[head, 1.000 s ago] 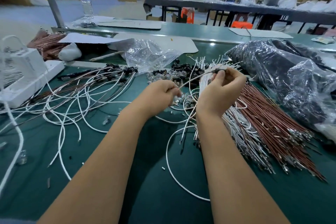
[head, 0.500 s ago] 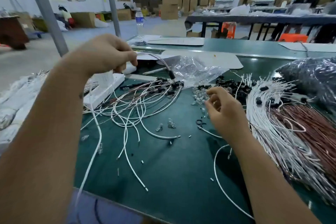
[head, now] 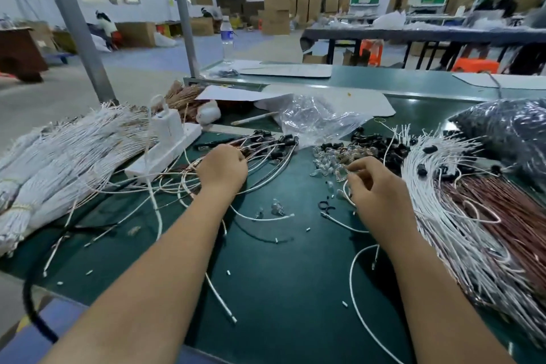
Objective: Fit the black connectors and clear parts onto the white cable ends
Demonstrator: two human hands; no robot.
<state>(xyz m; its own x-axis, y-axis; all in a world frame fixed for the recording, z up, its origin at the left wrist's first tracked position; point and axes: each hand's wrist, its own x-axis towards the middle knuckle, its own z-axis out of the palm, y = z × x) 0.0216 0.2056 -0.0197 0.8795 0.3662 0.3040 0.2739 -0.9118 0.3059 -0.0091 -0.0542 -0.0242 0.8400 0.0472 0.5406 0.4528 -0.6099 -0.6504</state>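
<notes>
Far left, bundled white cables lie on the green table, with a white power strip just beside them. Your left hand rests knuckles-up on the loose fitted cables; the fingers curl under, and whether they hold anything cannot be told. Behind, a clear bag lies crumpled, contents unclear. The clear parts and black connectors sit in open heaps on the table, touching. Your right hand, fingers curled, reaches the clear heap's edge; its grasp cannot be told. Right of it lie unfitted white cables over brown wires. Far right, a dark bag, contents indistinct.
</notes>
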